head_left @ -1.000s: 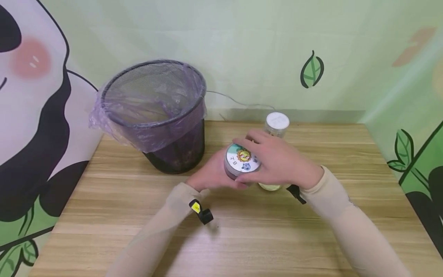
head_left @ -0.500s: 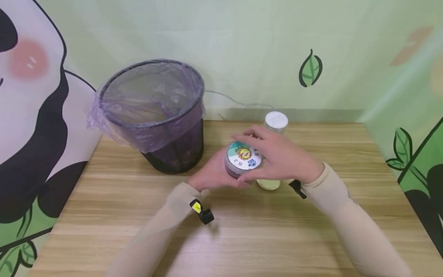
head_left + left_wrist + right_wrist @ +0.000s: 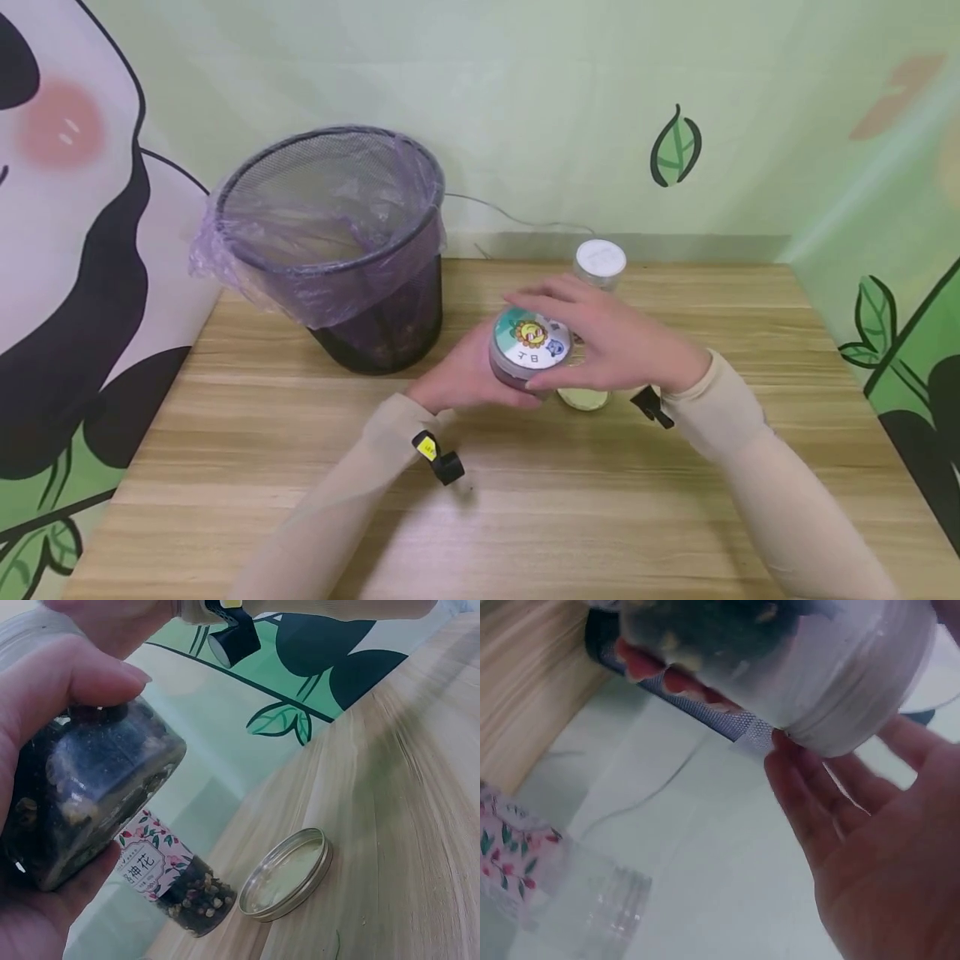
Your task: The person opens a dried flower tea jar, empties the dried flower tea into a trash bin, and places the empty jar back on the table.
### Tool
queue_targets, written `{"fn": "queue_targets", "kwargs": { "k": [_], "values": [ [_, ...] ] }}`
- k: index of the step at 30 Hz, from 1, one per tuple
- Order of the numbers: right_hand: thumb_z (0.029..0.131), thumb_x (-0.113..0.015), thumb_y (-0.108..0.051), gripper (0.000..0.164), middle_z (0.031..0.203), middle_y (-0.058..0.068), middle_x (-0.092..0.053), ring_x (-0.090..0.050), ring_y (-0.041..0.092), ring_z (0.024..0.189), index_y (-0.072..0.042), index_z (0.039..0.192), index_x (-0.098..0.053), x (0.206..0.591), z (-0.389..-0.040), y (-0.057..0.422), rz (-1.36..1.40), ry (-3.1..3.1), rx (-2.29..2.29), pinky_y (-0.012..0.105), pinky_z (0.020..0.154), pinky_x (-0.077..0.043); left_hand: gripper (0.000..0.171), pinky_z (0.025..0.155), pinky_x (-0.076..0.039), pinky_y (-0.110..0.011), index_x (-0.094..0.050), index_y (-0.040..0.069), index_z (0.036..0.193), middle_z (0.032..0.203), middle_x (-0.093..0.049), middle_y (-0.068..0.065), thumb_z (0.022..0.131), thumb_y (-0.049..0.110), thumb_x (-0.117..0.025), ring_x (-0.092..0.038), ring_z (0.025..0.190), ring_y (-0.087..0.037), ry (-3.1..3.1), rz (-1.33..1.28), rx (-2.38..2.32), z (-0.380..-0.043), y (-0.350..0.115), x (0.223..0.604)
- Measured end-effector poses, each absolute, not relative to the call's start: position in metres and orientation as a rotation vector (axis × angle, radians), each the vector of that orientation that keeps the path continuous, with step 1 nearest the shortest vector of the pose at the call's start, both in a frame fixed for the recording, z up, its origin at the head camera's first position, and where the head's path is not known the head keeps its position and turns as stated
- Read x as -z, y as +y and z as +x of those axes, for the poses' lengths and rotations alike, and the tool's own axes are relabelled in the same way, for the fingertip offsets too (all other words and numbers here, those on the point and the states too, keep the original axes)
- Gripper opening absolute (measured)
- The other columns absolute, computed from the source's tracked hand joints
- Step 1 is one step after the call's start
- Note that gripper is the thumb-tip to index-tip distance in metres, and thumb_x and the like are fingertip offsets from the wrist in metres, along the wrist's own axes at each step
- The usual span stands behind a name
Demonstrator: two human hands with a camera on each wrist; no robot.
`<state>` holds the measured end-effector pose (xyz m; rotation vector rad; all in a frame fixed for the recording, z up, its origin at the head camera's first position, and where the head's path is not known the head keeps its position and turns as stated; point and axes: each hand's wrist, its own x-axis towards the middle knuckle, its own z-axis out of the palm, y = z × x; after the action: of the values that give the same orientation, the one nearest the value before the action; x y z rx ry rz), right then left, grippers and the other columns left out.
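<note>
A clear jar (image 3: 90, 780) of dark dried bits is raised over the table, its round lid (image 3: 532, 338) printed with a sunflower. Round the jar's side, my left hand (image 3: 467, 373) grips it with the thumb in front. My right hand (image 3: 622, 340) holds the lid's edge between thumb and fingers. A second jar (image 3: 176, 881), with a pink floral label and dried contents, stands behind my right hand, its white round top (image 3: 601, 258) showing in the head view. Near its base lies a gold-rimmed lid (image 3: 289, 874), flat on the table.
A black mesh bin (image 3: 390, 333) with a purple plastic liner (image 3: 315, 296) stands at the back left of the wooden table (image 3: 525, 517). A thin cord (image 3: 517, 222) runs along the back wall. Printed cloth walls enclose the table on the left, back and right.
The printed lid has turned anticlockwise seen from above, together with my right hand's fingers. My left hand keeps its hold on the jar and has hardly moved.
</note>
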<state>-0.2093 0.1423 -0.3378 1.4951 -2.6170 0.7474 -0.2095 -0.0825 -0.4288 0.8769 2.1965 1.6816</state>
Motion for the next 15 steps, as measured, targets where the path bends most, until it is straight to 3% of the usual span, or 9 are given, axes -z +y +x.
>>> {"fn": "queue_targets", "kwargs": {
  "k": [4,7,15],
  "values": [
    [0.075,-0.086,-0.061,0.096,0.131,0.009,-0.057,-0.058,0.022,0.115,-0.009,0.150,-0.054,0.3368,-0.2029,0.1376,1.364,-2.635,-0.584,0.039,0.095,-0.055,0.102,0.111,-0.049,-0.037,-0.040,0.020,0.152,0.141,-0.058,0.001,0.067,0.008,-0.095,-0.057,0.127,-0.016,2.156,0.898,-1.720,-0.2114,-0.0807,0.4280],
    [0.078,-0.083,-0.062,0.094,0.123,0.009,-0.058,-0.058,0.021,0.107,-0.007,0.148,-0.055,0.3370,-0.2001,0.1355,1.347,-2.635,-0.511,0.037,0.087,-0.056,0.102,0.111,-0.048,-0.037,-0.041,0.018,0.152,0.140,-0.059,-0.002,0.066,0.007,-0.095,-0.058,0.127,-0.017,2.174,0.931,-1.712,-0.2122,-0.0793,0.4286],
    [0.079,-0.091,-0.033,0.084,0.144,0.014,-0.054,-0.052,0.028,0.131,-0.005,0.149,-0.053,0.3409,-0.2083,0.1423,1.582,-2.550,-0.807,0.048,0.107,-0.050,0.103,0.114,-0.046,-0.038,-0.042,0.017,0.150,0.139,-0.059,-0.001,0.063,0.009,-0.098,-0.057,0.127,-0.017,2.233,0.920,-1.656,-0.2105,-0.0805,0.4300]
  ]
}}
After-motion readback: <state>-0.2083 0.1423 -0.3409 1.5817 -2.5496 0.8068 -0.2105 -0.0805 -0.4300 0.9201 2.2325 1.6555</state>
